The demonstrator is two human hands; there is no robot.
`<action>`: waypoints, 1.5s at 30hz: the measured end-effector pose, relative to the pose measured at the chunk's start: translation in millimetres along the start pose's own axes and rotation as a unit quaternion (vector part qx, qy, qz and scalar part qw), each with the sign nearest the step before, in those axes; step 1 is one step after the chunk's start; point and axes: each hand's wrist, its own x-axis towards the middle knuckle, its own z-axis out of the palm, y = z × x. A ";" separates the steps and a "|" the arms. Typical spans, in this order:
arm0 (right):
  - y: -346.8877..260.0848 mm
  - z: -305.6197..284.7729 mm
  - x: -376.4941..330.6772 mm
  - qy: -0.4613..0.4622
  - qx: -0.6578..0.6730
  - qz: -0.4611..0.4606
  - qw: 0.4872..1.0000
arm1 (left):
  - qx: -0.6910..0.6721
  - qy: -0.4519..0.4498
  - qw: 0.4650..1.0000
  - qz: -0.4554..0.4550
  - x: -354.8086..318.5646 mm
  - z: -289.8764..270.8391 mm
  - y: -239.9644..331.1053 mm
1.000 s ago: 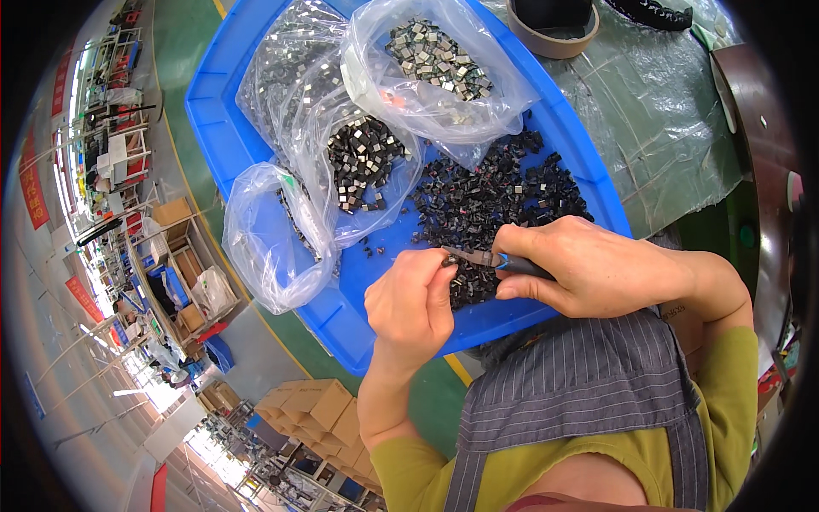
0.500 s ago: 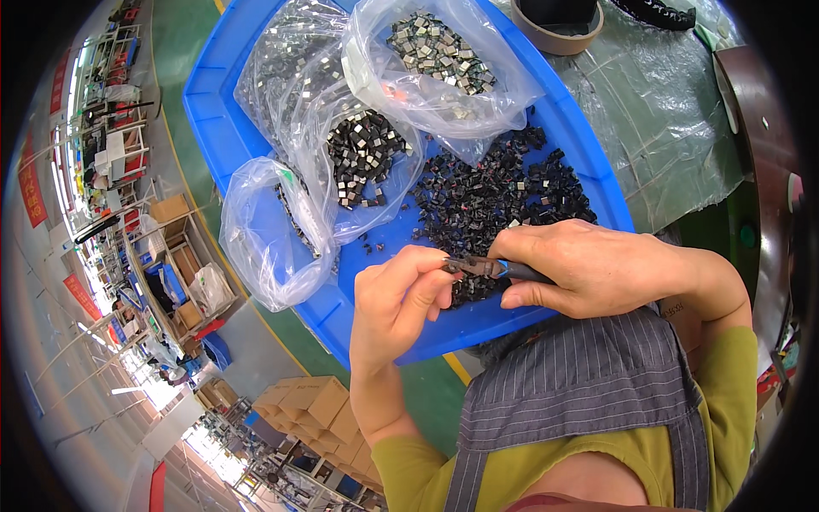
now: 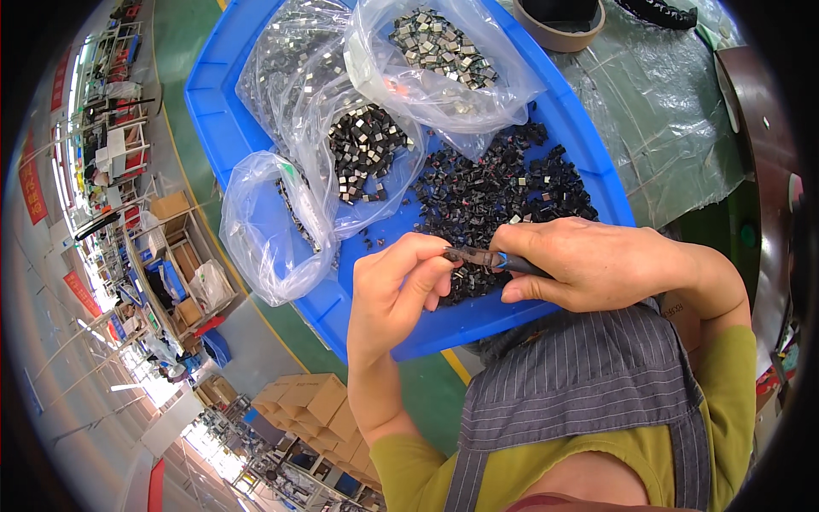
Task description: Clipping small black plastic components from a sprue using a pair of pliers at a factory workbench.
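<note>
My right hand point(image 3: 580, 260) is closed round the dark-handled pliers point(image 3: 478, 257), whose metal jaws point left. The jaw tips meet the fingertips of my left hand point(image 3: 399, 286), which pinch a small dark part point(image 3: 450, 255); its exact kind is too small to make out. Both hands are over the near side of a blue tray point(image 3: 608, 175). Just beyond them a loose heap of small black parts point(image 3: 478, 192) is spread on the tray floor.
Clear plastic bags stand in the tray: one with silvery square pieces point(image 3: 444, 47), another with black-and-silver pieces point(image 3: 367, 145), and a smaller bag point(image 3: 264, 247) at left. A roll of brown tape point(image 3: 563, 38) lies on plastic sheeting point(image 3: 665, 128). Cardboard boxes point(image 3: 311, 401) are stacked at lower left.
The pliers and both hands have shifted only slightly, the jaws staying at my left fingertips. The grips look the same.
</note>
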 end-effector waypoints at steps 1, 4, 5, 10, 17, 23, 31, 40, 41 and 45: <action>0.1 0.1 0.0 0.000 0.000 0.000 1.000 | -0.007 0.006 1.000 0.004 -1.5 0.9 -1.3; 1.2 0.7 -1.1 0.005 -0.009 0.003 1.000 | -0.015 0.013 1.000 0.011 -1.0 4.6 -1.5; 2.2 1.5 -1.3 0.024 -0.012 -0.010 1.000 | -0.006 0.032 0.999 0.013 -0.4 7.0 -0.6; 2.8 4.4 -0.4 0.070 -0.013 -0.033 0.997 | 0.229 0.130 0.955 0.139 -0.2 19.0 -6.5; 5.2 5.6 0.0 0.082 0.019 -0.038 0.996 | 0.378 0.161 0.871 0.268 5.2 17.6 -6.2; 7.4 10.1 2.0 0.118 -0.038 -0.065 0.990 | -0.025 0.084 0.995 0.044 -1.0 22.8 0.0; 9.5 17.9 6.0 0.175 -0.113 -0.090 0.974 | -0.325 0.068 0.938 -0.098 3.4 24.9 9.1; 12.1 24.1 10.2 0.323 -0.328 -0.118 0.880 | -0.317 0.082 0.939 -0.106 -2.2 12.9 13.5; 12.9 24.6 10.8 0.321 -0.328 -0.118 0.881 | -0.315 0.071 0.940 -0.115 -2.3 10.8 12.6; 13.9 26.0 12.2 0.335 -0.366 -0.124 0.860 | -0.295 0.067 0.946 -0.115 -4.7 8.6 14.7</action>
